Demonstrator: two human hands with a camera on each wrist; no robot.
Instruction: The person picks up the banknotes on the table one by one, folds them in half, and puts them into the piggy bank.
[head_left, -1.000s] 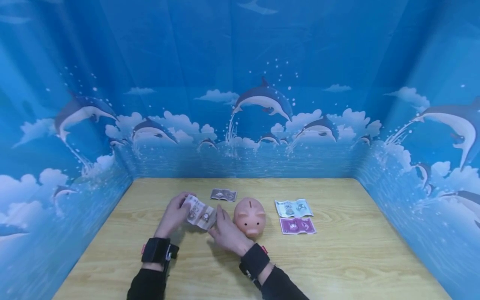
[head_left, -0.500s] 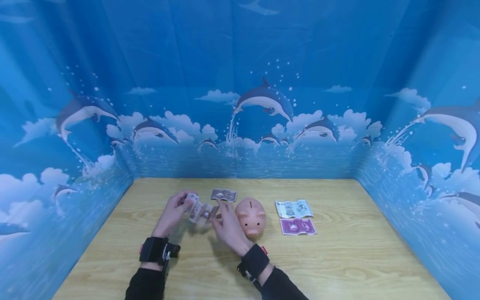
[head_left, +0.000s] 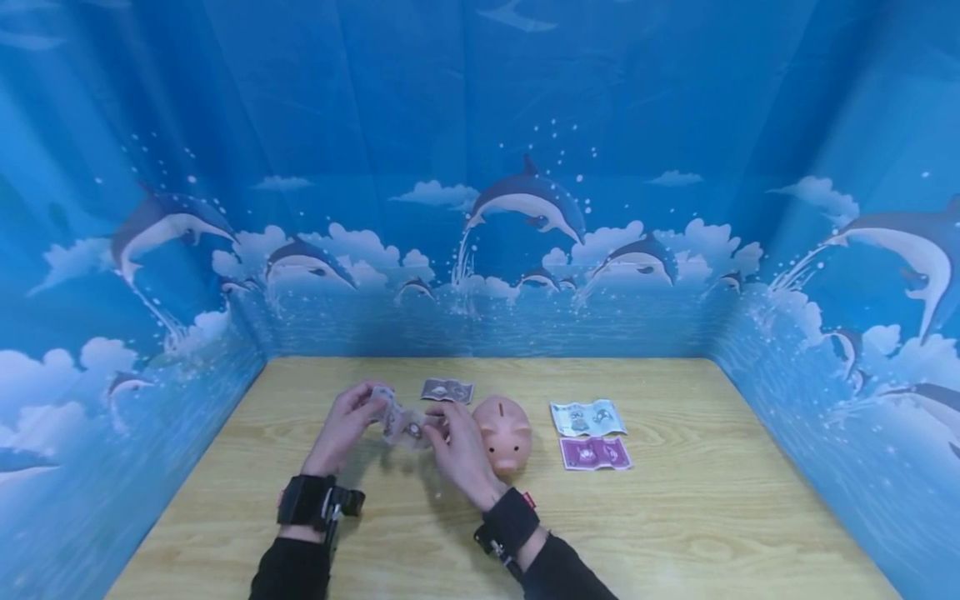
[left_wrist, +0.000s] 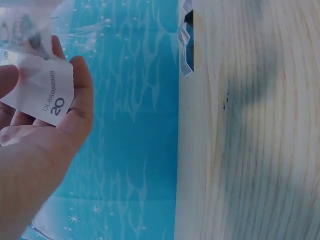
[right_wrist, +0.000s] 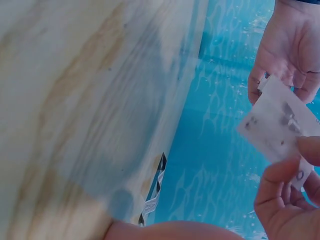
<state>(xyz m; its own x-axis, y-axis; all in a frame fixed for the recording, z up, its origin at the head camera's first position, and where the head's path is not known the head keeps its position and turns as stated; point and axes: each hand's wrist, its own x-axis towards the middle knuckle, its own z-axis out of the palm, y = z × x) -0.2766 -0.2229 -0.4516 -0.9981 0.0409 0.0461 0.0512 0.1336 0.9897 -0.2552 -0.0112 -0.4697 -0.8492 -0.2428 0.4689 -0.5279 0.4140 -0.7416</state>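
A creased pale brown banknote (head_left: 405, 427) is stretched between my hands above the table, left of the pink piggy bank (head_left: 503, 433). My left hand (head_left: 347, 423) pinches its left end, with the thumb on top. In the left wrist view that end of the banknote (left_wrist: 42, 85) shows a printed 20. My right hand (head_left: 459, 454) pinches the other end between thumb and fingers, close beside the piggy bank. The right wrist view has both my left hand (right_wrist: 290, 55) and my right hand (right_wrist: 290, 200) on the note.
Behind the piggy bank's left side lies a grey-brown banknote (head_left: 447, 390). To its right a light blue banknote (head_left: 587, 417) lies just behind a purple banknote (head_left: 596, 452). Blue dolphin-print curtains (head_left: 465, 317) stand around the table's back and sides.
The held banknote has gone from fairly flat to more bent and tilted. My right hand has shifted slightly up and now pinches the note's right end. The other notes and piggy bank stay put.
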